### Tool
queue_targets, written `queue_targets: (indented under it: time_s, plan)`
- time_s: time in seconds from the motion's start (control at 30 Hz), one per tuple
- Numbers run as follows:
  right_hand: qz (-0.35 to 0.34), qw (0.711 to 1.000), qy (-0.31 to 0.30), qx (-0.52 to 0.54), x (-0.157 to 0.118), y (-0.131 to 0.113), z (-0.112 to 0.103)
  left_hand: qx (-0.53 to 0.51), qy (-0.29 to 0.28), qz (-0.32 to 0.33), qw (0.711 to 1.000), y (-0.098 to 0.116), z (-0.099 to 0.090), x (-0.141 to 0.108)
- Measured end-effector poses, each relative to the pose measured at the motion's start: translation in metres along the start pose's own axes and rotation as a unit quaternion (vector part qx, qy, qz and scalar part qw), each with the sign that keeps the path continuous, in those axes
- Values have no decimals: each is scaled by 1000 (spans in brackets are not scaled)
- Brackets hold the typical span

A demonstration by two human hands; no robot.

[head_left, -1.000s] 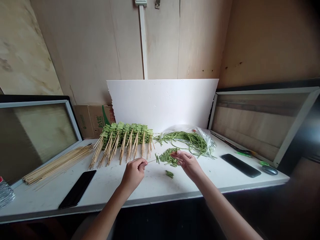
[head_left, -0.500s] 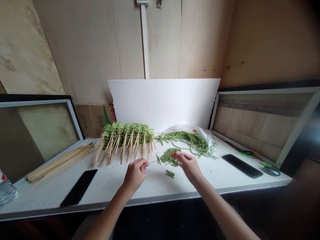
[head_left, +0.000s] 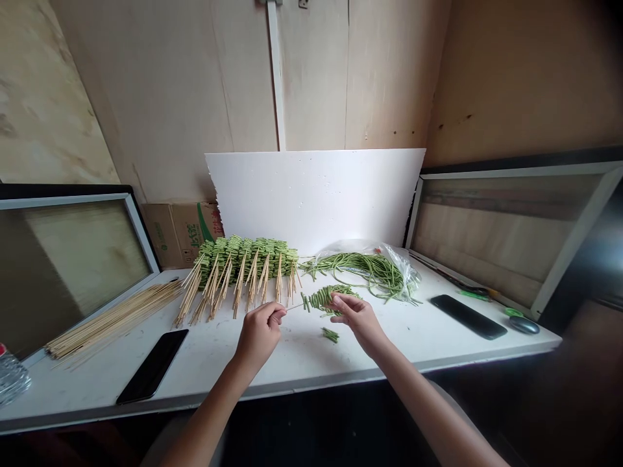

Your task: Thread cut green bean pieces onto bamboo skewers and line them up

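Note:
In my left hand (head_left: pixel 259 332), closed in a pinch, is the bare end of a thin bamboo skewer (head_left: pixel 293 307). Cut green bean pieces (head_left: pixel 320 298) are threaded crosswise on it, with one or two sitting apart nearer my left hand. Thumb and fingers of my right hand (head_left: pixel 357 323) close on the bean pieces at the far end, hiding the skewer's tip. Behind that hand lies a pile of cut bean pieces (head_left: pixel 351 294), partly covered. A small bunch of cut pieces (head_left: pixel 330 335) rests on the white table (head_left: pixel 302 363) just below.
Finished bean skewers (head_left: pixel 243 259) are stacked at back left, beside loose bamboo skewers (head_left: pixel 114 318). Long whole beans (head_left: pixel 365 267) spill from a plastic bag (head_left: pixel 406 269). Two dark phones (head_left: pixel 153 366) (head_left: pixel 468 316), a mouse (head_left: pixel 524 325) and a bottle (head_left: pixel 12 376) lie toward the sides.
My right hand has drawn slightly left along the skewer, and the threaded bean pieces look closer together. My left hand keeps its pinch. The whole view has shifted a little.

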State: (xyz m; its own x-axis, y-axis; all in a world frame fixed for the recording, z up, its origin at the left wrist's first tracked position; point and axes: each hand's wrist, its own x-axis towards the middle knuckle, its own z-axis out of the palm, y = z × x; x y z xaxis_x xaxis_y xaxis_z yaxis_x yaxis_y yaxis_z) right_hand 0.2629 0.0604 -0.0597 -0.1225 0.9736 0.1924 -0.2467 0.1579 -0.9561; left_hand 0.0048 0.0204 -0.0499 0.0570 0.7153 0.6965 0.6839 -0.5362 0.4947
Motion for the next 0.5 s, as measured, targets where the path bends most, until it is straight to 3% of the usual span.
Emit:
queue_targets:
  time_s: [0.1, 0.2, 0.27, 0.33, 0.5]
  plan:
    - [-33, 987, -43, -151, 4, -2, -13, -2, -4, -20, 1000, -6, 0, 1]
    - [-68, 925, -81, -366, 7, 3, -25, -6, -5, -39, 999, -12, 1, 2]
    - [-77, 885, -93, -450, 6, 10, -29, -7, -9, -44, 999, -14, 1, 2]
    - [-85, 871, -100, -474, 4, 16, -28, -7, -12, -42, 999, -14, 1, 2]
    - [-107, 875, -92, -464, -2, 23, -21, -11, -17, -45, 999, -14, 2, 1]
